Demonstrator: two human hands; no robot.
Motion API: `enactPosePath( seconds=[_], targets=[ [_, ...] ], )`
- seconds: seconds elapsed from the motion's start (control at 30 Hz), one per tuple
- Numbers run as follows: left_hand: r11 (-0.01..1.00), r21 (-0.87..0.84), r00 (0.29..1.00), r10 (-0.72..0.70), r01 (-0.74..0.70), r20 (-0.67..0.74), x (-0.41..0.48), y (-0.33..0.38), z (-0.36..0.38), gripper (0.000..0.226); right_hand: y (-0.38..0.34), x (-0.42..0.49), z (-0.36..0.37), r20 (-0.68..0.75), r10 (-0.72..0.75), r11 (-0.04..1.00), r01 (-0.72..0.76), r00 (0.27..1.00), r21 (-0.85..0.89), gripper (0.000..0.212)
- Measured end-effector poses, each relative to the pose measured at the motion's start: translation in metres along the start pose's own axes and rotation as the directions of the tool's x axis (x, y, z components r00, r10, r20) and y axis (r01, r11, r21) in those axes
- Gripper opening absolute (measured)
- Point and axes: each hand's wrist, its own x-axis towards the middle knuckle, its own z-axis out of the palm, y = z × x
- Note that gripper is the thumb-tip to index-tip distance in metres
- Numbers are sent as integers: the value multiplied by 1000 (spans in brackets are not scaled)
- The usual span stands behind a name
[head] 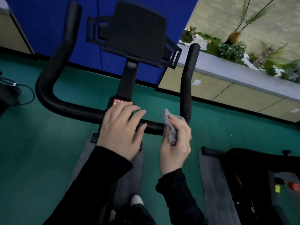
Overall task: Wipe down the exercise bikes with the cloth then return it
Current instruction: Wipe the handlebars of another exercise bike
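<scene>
Black sleeves (103,179) at the bottom of the head view, white shoe toe (137,199) between them.

Left hand (120,130): fingers straight-ish and slightly spread, laid flat over the centre of the handlebar (73,109) crossbar. Gripping nothing.

Right hand (176,143): fingers curled, thumb clamped on a bunched grey cloth (170,125). Cloth sits against the crossbar just right of the left hand, near the bend into the right upright grip. Can't tell how hard it presses.

Bike: black U-shaped bar with both grips pointing up. Black tablet holder (138,31) stands on the centre stem, red QR sticker (118,102) at the stem base, partly under the left fingertips. Grey mat (129,168) lies under the bike.

Room: green floor (48,159), blue wall panel (48,21) ahead. To the right, beige cabinets (243,93) under a grey ledge with plants (235,49). Lower right, a second black machine (251,176) with a red knob (294,185) on its own grey mat. Black cable (27,95) on the floor far left.
</scene>
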Motion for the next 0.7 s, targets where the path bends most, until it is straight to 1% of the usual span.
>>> enactPosePath(
  seconds=[0.07, 0.13, 0.27, 0.3, 0.37, 0.4, 0.43, 0.5, 0.57, 0.63, 0.7],
  targets=[
    [1000, 12, 999, 25, -25, 33, 2, 0, 4, 27, 5, 2, -2, -78, 101, 995, -99, 992, 23, 18],
    [999, 31, 999, 36, -37, 37, -1, -4, 5, 24, 3, 3, 1, -152, 219, 975, -211, 964, 63, 20],
    [998, 46, 999, 50, -50, 8, -1, -7, 9, 22, -7, -3, 11, -190, 322, 943, -296, 928, 150, 26],
    [997, 53, 999, 53, -53, 6, -1, -7, 10, 22, -9, -3, 11, -199, 380, 920, -347, 903, 184, 28],
    [996, 66, 998, 58, -58, 4, -1, -6, 11, 23, -10, -1, 10, -223, 528, 841, -468, 820, 271, 33],
    [996, 69, 998, 60, -60, 3, -1, -6, 11, 23, -11, 1, 10, -235, 580, 806, -505, 780, 309, 35],
    [996, 71, 998, 61, -61, 6, 0, -6, 11, 23, -12, 2, 10, -246, 606, 786, -521, 756, 333, 35],
    [995, 76, 998, 58, -60, 19, 0, -6, 10, 23, -18, 2, 13, -254, 634, 764, -538, 731, 357, 36],
    [995, 80, 998, 55, -58, 33, -1, -6, 10, 24, -24, 1, 15, -244, 693, 711, -588, 678, 385, 37],
    [995, 75, 997, 55, -59, 50, -1, -5, 9, 24, -26, 2, 15, -217, 779, 615, -648, 589, 448, 36],
    [996, 60, 996, 61, -65, 59, -1, -5, 8, 23, -26, 3, 16, -147, 852, 492, -675, 502, 550, 35]
  ],
)
